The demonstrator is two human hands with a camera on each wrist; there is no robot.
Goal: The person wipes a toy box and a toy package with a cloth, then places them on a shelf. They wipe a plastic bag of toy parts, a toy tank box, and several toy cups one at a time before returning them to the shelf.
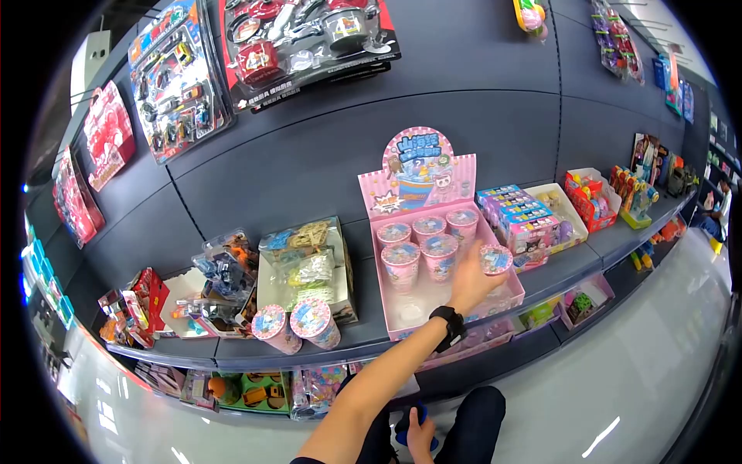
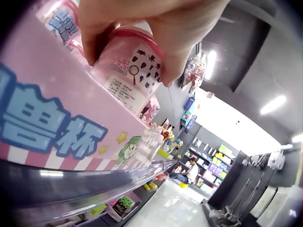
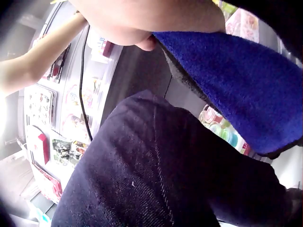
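Note:
My left hand [image 1: 470, 284] reaches into the right part of an open pink display box [image 1: 393, 309] and grips a pink cup [image 1: 495, 261] with a printed lid. Seen from the left wrist, fingers and thumb of the left hand [image 2: 156, 16] pinch the cup [image 2: 128, 66] from both sides, just behind the box's front wall [image 2: 52, 113]. Several similar cups [image 1: 439, 255] stand in the box's back and middle. Low by the knees, my right hand [image 1: 421, 439] holds a blue cloth [image 1: 402, 433]; the right wrist view shows the hand [image 3: 151, 19] gripping the cloth [image 3: 236, 85], its fingers partly hidden.
Two pink cups [image 1: 315, 323] stand at the shelf's front edge, left of the box. A carton of bagged toys [image 1: 340, 267] is behind them. Small stacked boxes [image 1: 519, 220] adjoin the display box on the right. Packaged toys [image 1: 309, 46] hang above; a lower shelf holds more goods.

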